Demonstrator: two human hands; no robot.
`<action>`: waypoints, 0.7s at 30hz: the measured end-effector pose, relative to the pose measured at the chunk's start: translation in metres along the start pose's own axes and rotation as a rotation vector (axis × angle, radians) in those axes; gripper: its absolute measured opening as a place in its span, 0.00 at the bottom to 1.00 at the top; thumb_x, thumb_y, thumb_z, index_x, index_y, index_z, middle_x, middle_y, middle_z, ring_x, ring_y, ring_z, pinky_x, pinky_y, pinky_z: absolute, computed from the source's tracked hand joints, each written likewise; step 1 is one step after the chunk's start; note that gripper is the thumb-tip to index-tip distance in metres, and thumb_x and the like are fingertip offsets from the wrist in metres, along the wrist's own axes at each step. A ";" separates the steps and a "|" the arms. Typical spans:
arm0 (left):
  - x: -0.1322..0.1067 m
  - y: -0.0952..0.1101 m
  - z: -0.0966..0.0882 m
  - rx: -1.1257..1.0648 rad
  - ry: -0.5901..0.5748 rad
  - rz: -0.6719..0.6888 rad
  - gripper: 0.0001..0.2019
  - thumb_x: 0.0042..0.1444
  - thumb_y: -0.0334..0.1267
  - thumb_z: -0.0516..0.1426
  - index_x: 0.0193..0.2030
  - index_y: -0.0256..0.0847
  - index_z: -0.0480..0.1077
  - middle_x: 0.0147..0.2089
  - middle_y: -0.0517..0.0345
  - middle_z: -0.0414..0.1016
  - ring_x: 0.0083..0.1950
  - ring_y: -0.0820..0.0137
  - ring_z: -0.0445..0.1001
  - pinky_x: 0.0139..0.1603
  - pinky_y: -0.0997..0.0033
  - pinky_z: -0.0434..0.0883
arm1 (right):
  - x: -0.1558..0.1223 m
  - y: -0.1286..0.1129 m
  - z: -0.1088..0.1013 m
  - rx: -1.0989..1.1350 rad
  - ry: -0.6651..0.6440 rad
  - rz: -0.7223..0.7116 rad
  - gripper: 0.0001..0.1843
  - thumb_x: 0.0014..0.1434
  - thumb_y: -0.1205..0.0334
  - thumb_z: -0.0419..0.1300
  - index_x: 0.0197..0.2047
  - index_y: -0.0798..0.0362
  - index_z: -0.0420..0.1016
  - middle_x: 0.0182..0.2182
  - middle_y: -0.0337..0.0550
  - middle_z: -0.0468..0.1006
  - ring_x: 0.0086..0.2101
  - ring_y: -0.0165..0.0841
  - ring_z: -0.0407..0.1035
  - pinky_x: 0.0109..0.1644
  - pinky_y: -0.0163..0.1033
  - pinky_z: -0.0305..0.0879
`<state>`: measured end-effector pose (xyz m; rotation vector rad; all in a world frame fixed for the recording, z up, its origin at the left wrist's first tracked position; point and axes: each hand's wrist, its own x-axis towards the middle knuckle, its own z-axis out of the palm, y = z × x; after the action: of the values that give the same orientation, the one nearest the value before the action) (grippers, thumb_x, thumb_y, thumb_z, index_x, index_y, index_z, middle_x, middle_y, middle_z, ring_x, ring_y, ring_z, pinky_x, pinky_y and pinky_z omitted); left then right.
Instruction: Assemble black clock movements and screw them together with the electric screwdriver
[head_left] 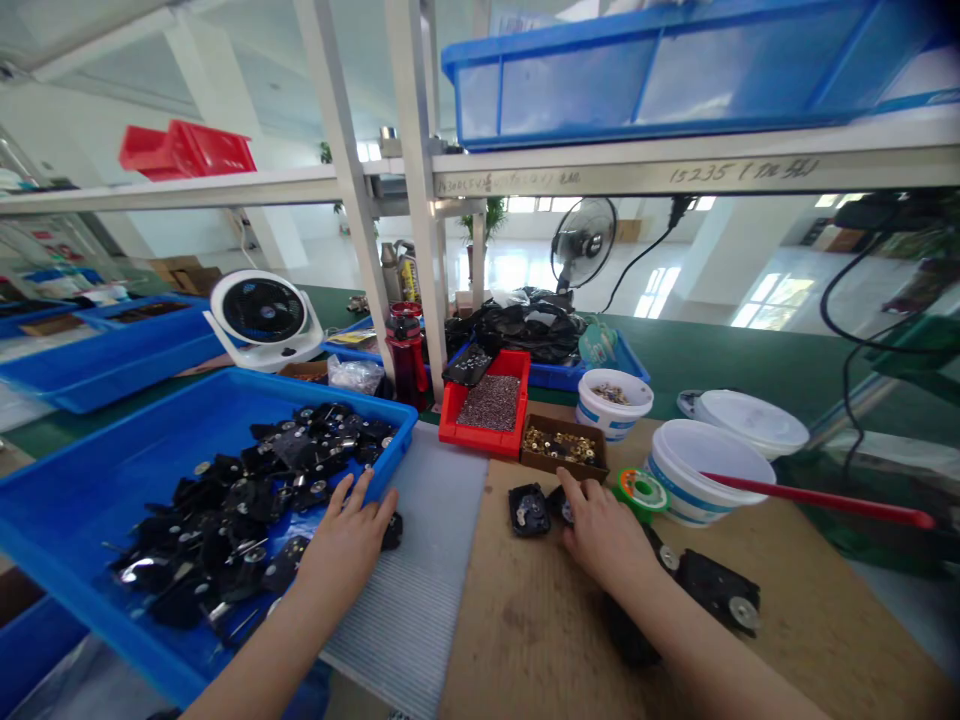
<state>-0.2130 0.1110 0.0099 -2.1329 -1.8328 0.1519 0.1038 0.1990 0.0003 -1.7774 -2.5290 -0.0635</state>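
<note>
My left hand (346,535) is over the right rim of a large blue bin (247,385), its fingers spread. Beside its thumb, a small black part (392,531) shows partly on the white ribbed sheet. On the brown cardboard, my right hand (609,528) has its index finger and thumb around a black housing (559,504), mostly covered by the fingers. Just left of that lies another square black housing (529,510) with metal pieces inside. Heaped in the blue bin are many black parts (247,500) with metal shafts and discs.
A red bin (480,440) of tiny screws and a small box (544,463) of brass pieces stand ahead. White tubs (679,490), a green tape roll (643,490), a red rod (825,497) and more black parts (720,585) are at right. Shelf posts (416,240) rise behind.
</note>
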 end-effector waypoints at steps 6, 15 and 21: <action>0.000 -0.001 -0.004 -0.068 0.001 0.012 0.23 0.58 0.20 0.49 0.57 0.34 0.71 0.45 0.46 0.83 0.66 0.45 0.63 0.68 0.37 0.52 | -0.043 -0.005 -0.020 0.104 0.022 -0.095 0.42 0.52 0.74 0.56 0.70 0.58 0.51 0.56 0.58 0.67 0.53 0.49 0.64 0.55 0.52 0.62; -0.010 0.020 0.009 -0.322 -0.045 0.004 0.22 0.55 0.23 0.49 0.56 0.34 0.68 0.43 0.46 0.83 0.41 0.61 0.81 0.44 0.59 0.78 | -0.076 -0.026 -0.025 0.465 -0.271 -0.327 0.45 0.47 0.74 0.56 0.69 0.56 0.54 0.65 0.54 0.58 0.62 0.47 0.54 0.66 0.54 0.51; -0.032 0.024 0.021 -0.503 0.023 0.011 0.20 0.60 0.30 0.48 0.58 0.35 0.66 0.50 0.45 0.81 0.46 0.64 0.82 0.47 0.69 0.78 | -0.085 -0.029 -0.035 1.045 -0.317 -0.191 0.25 0.63 0.54 0.50 0.58 0.59 0.70 0.43 0.53 0.75 0.39 0.38 0.72 0.46 0.43 0.68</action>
<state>-0.2016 0.0808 -0.0214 -2.4481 -2.0054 -0.3687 0.1058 0.1068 0.0291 -1.1444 -2.1501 1.3339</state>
